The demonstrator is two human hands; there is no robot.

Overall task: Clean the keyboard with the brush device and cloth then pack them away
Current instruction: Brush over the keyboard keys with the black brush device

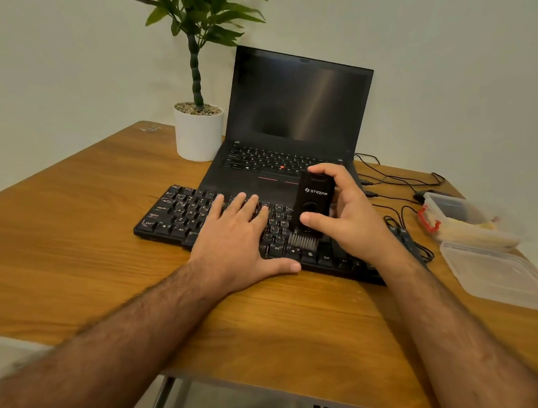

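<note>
— Midway, then? Brushing or packing?
— Brushing: right hand (345,210) clamped round brush device (314,200), bristles on keyboard (178,217); left hand (235,238) flat, steadying. Cloth unseen; wiping, packing into box (465,217) left.

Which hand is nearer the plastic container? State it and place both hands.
Right. The right hand grips the brush device over the keyboard's right part, nearer the plastic container. The left hand rests flat mid-keyboard, farther away.
</note>
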